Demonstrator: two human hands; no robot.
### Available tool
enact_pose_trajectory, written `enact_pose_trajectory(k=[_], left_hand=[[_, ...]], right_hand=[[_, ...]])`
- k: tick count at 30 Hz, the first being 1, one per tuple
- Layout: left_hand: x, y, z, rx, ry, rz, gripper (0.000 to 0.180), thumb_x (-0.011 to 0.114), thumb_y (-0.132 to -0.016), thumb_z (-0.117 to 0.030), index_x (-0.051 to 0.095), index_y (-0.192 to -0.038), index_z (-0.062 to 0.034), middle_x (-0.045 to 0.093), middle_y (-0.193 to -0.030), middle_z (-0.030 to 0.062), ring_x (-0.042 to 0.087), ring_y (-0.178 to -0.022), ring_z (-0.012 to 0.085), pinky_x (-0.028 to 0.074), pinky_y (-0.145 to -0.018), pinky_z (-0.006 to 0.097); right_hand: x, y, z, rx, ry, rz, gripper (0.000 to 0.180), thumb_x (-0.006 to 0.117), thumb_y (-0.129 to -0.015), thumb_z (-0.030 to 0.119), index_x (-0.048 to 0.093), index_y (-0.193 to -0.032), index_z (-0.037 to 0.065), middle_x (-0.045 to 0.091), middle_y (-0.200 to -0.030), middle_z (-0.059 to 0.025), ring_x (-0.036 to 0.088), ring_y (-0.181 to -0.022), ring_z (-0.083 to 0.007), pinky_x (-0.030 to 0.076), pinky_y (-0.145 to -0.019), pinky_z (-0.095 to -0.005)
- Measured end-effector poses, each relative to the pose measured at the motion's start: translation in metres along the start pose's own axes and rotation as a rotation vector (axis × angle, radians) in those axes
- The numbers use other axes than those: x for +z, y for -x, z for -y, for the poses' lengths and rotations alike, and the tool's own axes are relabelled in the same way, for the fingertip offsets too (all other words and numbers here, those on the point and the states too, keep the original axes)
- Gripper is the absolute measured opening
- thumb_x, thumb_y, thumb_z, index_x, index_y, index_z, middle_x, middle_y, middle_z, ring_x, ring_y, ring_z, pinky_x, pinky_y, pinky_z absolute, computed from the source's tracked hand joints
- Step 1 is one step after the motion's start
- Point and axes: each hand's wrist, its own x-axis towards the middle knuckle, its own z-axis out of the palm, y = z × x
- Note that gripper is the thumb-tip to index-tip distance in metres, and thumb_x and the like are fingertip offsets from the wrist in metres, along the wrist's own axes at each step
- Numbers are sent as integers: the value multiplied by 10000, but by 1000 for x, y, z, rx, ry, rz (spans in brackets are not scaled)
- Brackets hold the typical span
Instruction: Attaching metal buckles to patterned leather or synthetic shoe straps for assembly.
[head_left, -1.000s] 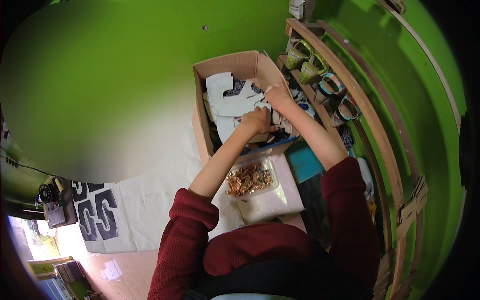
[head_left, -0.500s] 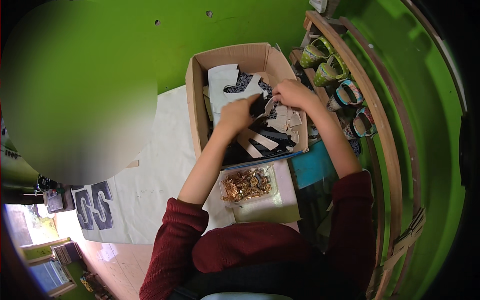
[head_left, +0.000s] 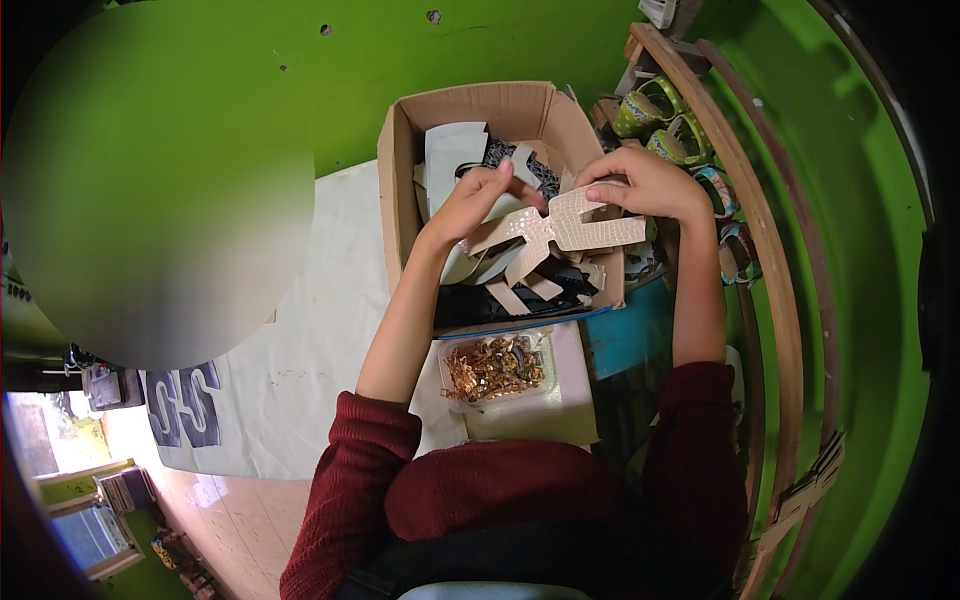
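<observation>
Over one cardboard box [head_left: 400,190], pinching one scaly cream cutout [head_left: 575,226] with right hand [head_left: 648,180] at its two o'clock, with left hand [head_left: 480,205] spread at ten.

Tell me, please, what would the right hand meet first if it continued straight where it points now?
Pinching the pale textured cutout, the right hand points leftward; it would probably meet the left hand first, though depth is hard to judge.
</observation>
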Motion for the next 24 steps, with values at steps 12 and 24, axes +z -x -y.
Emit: enact_pose_trajectory(k=[12, 24], left_hand=[[32, 53, -121, -207, -405, 75, 254, 729, -789, -204, 664, -890, 20, 618, -717, -1, 521, -618, 38, 429, -523, 206], [9, 240, -84, -490, -287, -168, 260, 740, -768, -153, 638, -979, -40, 592, -664, -47, 465, -544, 8, 348, -431, 178]], right_hand=[[14, 65, 37, -46, -226, -469, 186, 689, -811, 167, 644, -866, -4, 591, -663, 11, 526, -645, -44, 412, -590, -220], [196, 53, 65, -165, -1011, -314, 157, 616, -849, 37, 650, -995, -8, 664, -895, -57, 595, -735, -73, 499, -650, -201]])
